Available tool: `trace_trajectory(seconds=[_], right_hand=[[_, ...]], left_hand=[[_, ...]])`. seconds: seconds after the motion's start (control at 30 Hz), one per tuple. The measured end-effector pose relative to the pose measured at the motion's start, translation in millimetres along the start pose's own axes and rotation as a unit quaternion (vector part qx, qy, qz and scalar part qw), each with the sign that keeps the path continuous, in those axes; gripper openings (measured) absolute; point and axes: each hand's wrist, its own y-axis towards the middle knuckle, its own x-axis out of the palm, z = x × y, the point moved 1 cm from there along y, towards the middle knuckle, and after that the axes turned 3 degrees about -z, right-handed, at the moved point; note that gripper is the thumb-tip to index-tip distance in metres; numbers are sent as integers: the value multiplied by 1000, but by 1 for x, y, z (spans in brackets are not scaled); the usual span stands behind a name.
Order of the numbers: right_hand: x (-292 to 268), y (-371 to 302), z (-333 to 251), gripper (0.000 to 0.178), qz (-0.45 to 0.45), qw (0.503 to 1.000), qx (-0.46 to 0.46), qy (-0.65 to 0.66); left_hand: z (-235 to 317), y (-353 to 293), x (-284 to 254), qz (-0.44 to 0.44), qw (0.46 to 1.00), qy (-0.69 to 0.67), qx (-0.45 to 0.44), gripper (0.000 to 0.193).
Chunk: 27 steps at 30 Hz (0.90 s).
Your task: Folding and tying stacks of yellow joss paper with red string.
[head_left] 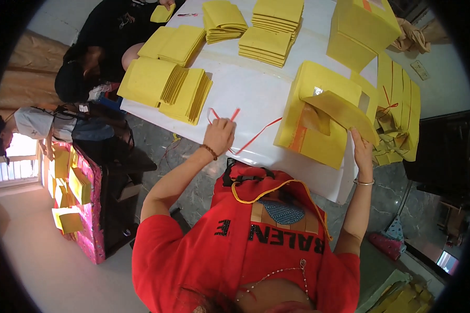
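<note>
My left hand (220, 136) is closed on a thin red ribbon (257, 136) above the front edge of the white table. One length of the ribbon runs from near that hand to a yellow paper bundle (321, 141); a short end sticks up beyond my fingers. An orange-red strip shows on the bundle's face. At the bundle's right, my right hand (361, 148) grips the edge of a raised yellow paper flap (344, 112), thumb against it. The flap's curved underside is brownish, and it hides part of the bundle.
Folded yellow paper stacks (185, 91) lie across the white table (240, 86), with a tall yellow block (357, 36) at the far right. Tied yellow bundles (397, 109) stand beyond the right edge. People sit at the left; one person's hand (166, 3) holds yellow paper.
</note>
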Motion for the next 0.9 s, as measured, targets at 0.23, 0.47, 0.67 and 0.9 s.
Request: trace_trajectory(seconds=[0.23, 0.47, 0.67, 0.9], right_hand=[[1, 1, 9, 32, 11, 1000, 6, -15], [8, 2, -1, 32, 7, 1000, -3, -5], [0, 2, 6, 29, 18, 1000, -3, 3], [21, -5, -6, 30, 20, 997, 24, 66]], left_hand=[[83, -23, 29, -278, 854, -410, 162, 19], [183, -18, 128, -314, 787, -352, 398, 39], [154, 15, 1, -439, 752, -402, 283, 31], [77, 45, -5, -264, 552, -735, -293, 44]])
